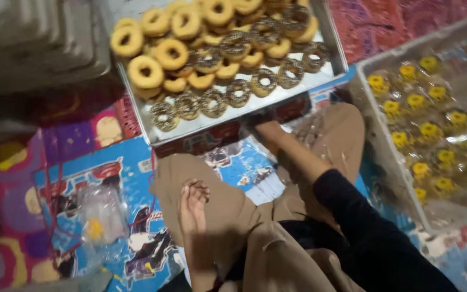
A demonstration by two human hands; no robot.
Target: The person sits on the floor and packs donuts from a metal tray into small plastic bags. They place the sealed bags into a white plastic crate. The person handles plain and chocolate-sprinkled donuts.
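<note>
A metal tray (328, 40) of ring donuts rests on the floor mat in front of me. Some donuts are plain (146, 71), others carry chocolate with sprinkles (214, 103). My right hand (273, 133), on a dark-sleeved arm, reaches to the tray's near edge above my tan-trousered knee. Its fingers are blurred and partly hidden at the edge, so its grip is unclear. My bare foot (192, 203) lies on my crossed leg. My left hand is out of view.
A pale plastic crate (373, 127) on the right holds several wrapped donuts with yellow topping (431, 130). On the colourful mat (77, 146) to the left lies a clear plastic bag (101, 215) with something yellow inside. Grey stacked trays (39, 43) sit at top left.
</note>
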